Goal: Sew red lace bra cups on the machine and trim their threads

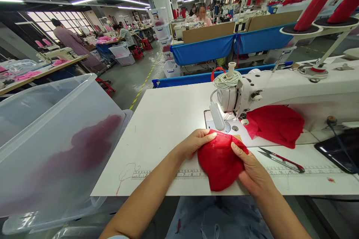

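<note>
A piece of red fabric (pixel 221 164) is held up between my two hands, just in front of the sewing machine (pixel 269 86). My left hand (pixel 198 142) pinches its upper left edge, thumb on top. At the right edge, my right hand (pixel 249 164) grips it with the thumb on the near face and the fingers behind. A seam-like line runs along the cloth's top edge. Close behind it are the machine's needle area and metal plate (pixel 209 119). More red fabric (pixel 276 123) lies under the machine arm. Thread snips (pixel 282 160) rest to the right of my right hand.
The white table (pixel 162 119) has a printed ruler along its front. A large translucent bin (pixel 56 145) with reddish contents stands at the left. A dark phone-like device (pixel 340 149) lies at the right, below red thread cones (pixel 315 9). Other people work at machines farther back.
</note>
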{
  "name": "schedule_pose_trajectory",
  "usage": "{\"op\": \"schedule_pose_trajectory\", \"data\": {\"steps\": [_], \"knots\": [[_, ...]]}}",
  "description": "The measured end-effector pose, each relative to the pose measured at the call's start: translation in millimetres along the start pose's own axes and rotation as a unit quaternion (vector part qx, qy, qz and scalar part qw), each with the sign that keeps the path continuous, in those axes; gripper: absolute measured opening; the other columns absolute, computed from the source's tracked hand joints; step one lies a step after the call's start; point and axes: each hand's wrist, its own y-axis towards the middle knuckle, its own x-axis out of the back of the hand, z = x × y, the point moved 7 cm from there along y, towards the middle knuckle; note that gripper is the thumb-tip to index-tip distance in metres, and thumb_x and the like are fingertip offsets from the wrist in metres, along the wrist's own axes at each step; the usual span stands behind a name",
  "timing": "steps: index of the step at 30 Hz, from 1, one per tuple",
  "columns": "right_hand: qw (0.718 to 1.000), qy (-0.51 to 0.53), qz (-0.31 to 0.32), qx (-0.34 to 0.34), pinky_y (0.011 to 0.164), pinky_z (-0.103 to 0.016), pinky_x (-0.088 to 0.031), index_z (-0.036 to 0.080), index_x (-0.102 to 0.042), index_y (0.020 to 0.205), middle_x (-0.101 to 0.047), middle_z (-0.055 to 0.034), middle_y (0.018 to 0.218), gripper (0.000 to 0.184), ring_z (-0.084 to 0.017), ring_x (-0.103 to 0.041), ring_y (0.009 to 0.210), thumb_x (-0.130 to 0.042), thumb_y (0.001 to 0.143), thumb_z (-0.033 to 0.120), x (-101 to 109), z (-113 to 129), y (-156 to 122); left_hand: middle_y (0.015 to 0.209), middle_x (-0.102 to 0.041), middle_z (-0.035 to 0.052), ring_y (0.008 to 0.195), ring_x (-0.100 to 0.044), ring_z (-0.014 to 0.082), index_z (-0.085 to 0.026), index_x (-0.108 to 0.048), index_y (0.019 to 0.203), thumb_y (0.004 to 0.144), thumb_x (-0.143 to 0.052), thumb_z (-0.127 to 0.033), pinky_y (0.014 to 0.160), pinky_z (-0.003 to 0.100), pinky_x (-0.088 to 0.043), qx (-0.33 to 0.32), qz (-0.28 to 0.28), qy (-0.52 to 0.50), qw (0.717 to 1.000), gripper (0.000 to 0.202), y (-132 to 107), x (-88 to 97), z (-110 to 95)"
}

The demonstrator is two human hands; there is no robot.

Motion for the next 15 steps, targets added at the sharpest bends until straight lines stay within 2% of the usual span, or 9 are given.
{"op": "schedule_pose_trajectory", "data": {"steps": [3,5,6,8,11,13,15], "knots": [[0.998,0.045,-0.038,-0.004,0.096,-0.043,-0.055,0.021,-0.075,0.086,-0.079,-0.0036,0.092,0.027,-0.027,-0.071,0.1,-0.088,0.064,0.03,15.7,1.0,7.5,0.06,-0.065,0.0019,0.052,-0.053,0.0086,-0.01,-0.07,0.067,0.055,-0.089,-0.052,0.054,0.021,-0.04,0.066,0.066,0.005,0.996,0.048,-8.0,-4.7,8.7],[0.997,0.061,-0.054,0.007,0.097,-0.042,-0.055,0.023,-0.076,0.084,-0.079,-0.0017,0.088,0.021,-0.025,-0.073,0.097,-0.086,0.066,0.029,27.9,3.7,12.2,0.065,-0.068,0.0038,0.058,-0.059,0.0118,-0.01,-0.073,0.069,0.045,-0.095,-0.044,0.061,0.023,-0.047,0.079,0.09,-0.008,0.993,0.047,-12.5,-6.2,9.6],[0.996,0.068,-0.06,0.014,0.098,-0.041,-0.055,0.023,-0.076,0.083,-0.079,-0.0008,0.087,0.018,-0.024,-0.073,0.096,-0.085,0.068,0.029,33.6,5.4,13.7,0.069,-0.07,0.0041,0.063,-0.062,0.0131,-0.011,-0.074,0.073,0.044,-0.096,-0.041,0.066,0.024,-0.049,0.076,0.092,-0.027,0.992,0.047,-13.5,-6.5,8.7],[0.994,0.081,-0.069,0.023,0.102,-0.037,-0.052,0.025,-0.077,0.083,-0.079,-0.0004,0.088,0.014,-0.022,-0.072,0.1,-0.082,0.072,0.032,44.2,8.8,14.2,0.078,-0.072,0.0044,0.072,-0.065,0.0137,-0.013,-0.076,0.082,0.05,-0.095,-0.038,0.074,0.024,-0.051,0.061,0.077,-0.084,0.992,0.045,-12.8,-6.0,6.4],[0.993,0.087,-0.079,0.032,0.105,-0.035,-0.049,0.026,-0.078,0.087,-0.079,-0.0013,0.095,0.016,-0.021,-0.069,0.107,-0.078,0.076,0.038,59.7,14.3,9.0,0.085,-0.073,0.0053,0.077,-0.066,0.013,-0.013,-0.074,0.091,0.064,-0.088,-0.042,0.075,0.023,-0.051,0.048,0.044,-0.161,0.985,0.042,-8.9,-5.0,6.0],[0.992,0.079,-0.087,0.044,0.106,-0.037,-0.048,0.029,-0.078,0.091,-0.079,0.0002,0.098,0.019,-0.021,-0.069,0.108,-0.078,0.076,0.041,70.7,19.1,2.9,0.083,-0.072,0.006,0.076,-0.066,0.014,-0.013,-0.073,0.091,0.068,-0.083,-0.051,0.074,0.025,-0.051,0.051,0.041,-0.175,0.982,0.046,-7.0,-6.4,6.7],[0.989,0.077,-0.105,0.063,0.106,-0.04,-0.048,0.032,-0.078,0.093,-0.078,0.0015,0.1,0.022,-0.022,-0.07,0.108,-0.077,0.076,0.046,81.1,24.2,-3.9,0.082,-0.07,0.0059,0.076,-0.065,0.0144,-0.012,-0.072,0.091,0.066,-0.084,-0.054,0.074,0.026,-0.05,0.049,0.051,-0.154,0.986,0.05,-6.7,-9.1,5.5]]}}
